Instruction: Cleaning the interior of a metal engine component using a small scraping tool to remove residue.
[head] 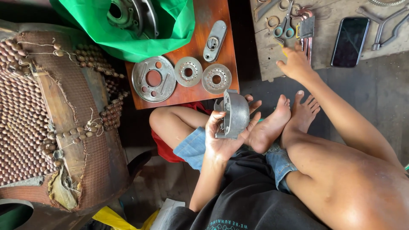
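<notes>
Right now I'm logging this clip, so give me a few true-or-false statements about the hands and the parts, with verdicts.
1. The left hand holds a grey metal housing. True.
2. The right hand grips the scissors. False: it rests on the worn board below them, holding nothing visible.
3. Three round metal discs lie on the red-brown board. True.
4. The phone lies on the green bag. False: it lies on the worn board.
</notes>
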